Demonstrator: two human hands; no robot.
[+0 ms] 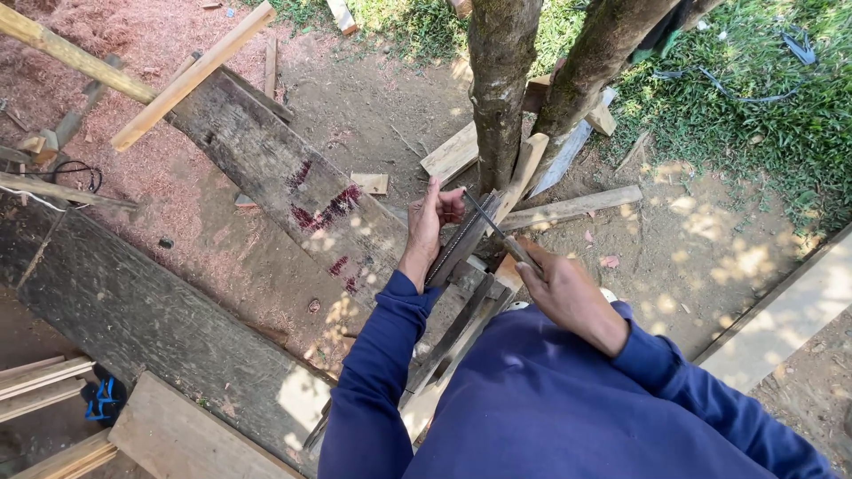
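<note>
1. While a long toothed steel saw blade (461, 241) is steadied against the forked tree trunk (499, 98), sharpening appears under way.
2. Left hand (432, 217) is closed on the blade; right hand (555, 282) is clenched round a thin dark metal file (491, 226).
3. Another even stroke across the teeth seems called for.
4. Weathered grey planks (266, 168), sawdust-strewn earth and grass (754, 115) are seen around.

Dull grey metal saw blade (457, 244), slim metal file (486, 219), rough weathered wooden plank (284, 182), matt blue cloth sleeve (377, 355).
</note>
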